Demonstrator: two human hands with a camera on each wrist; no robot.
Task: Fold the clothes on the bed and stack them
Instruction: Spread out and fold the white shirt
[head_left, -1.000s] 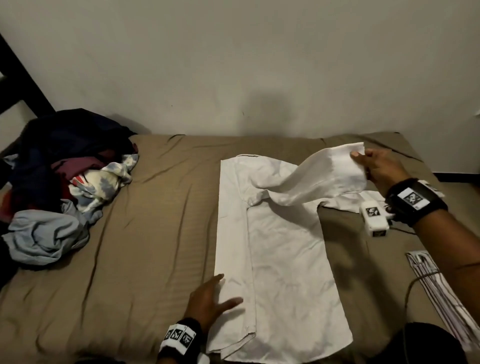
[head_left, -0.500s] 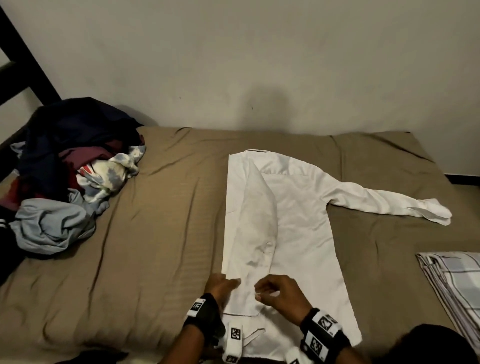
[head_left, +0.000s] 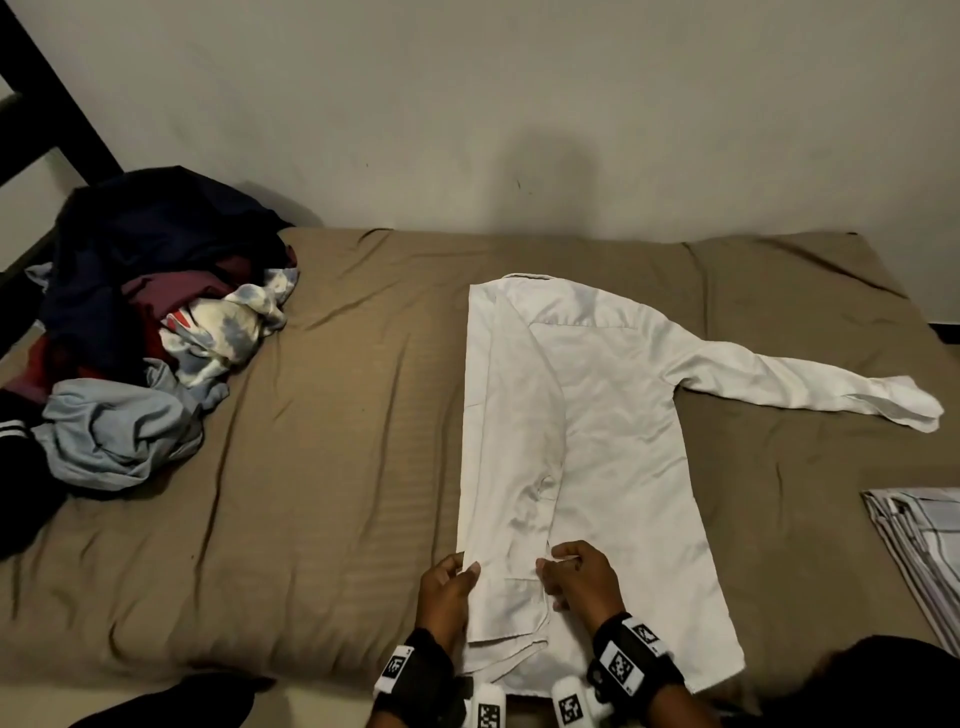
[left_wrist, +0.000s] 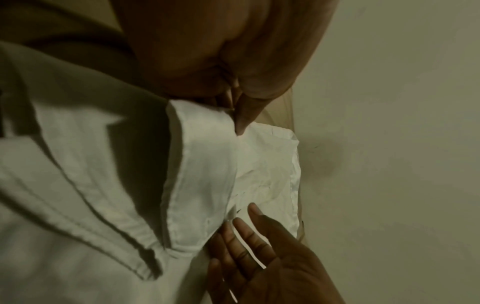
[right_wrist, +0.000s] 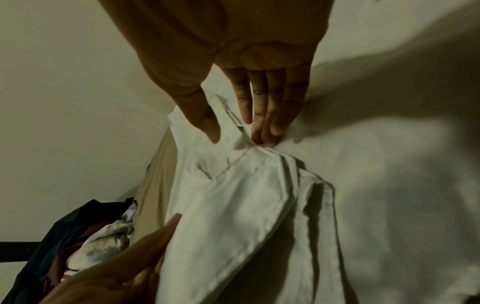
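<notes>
White long-sleeved cotton shirt (head_left: 613, 431) flat on tan bed (head_left: 322, 467), 1 sleeve folded over its body, other outstretched; loose heap of mixed unfolded clothes (head_left: 140, 322) at far-left corner.

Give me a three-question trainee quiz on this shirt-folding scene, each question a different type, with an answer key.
1. True or false: both sleeves of the white shirt are already folded onto its body.
2. Where does the heap of unfolded clothes lie on the bed? A) by the far left edge B) under the shirt C) at the near right corner
3. Fill in: the left hand and right hand both work at the shirt's folded sleeve near its ____.

Key:
1. False; the other sleeve lies stretched out to the right.
2. A
3. cuff
</notes>
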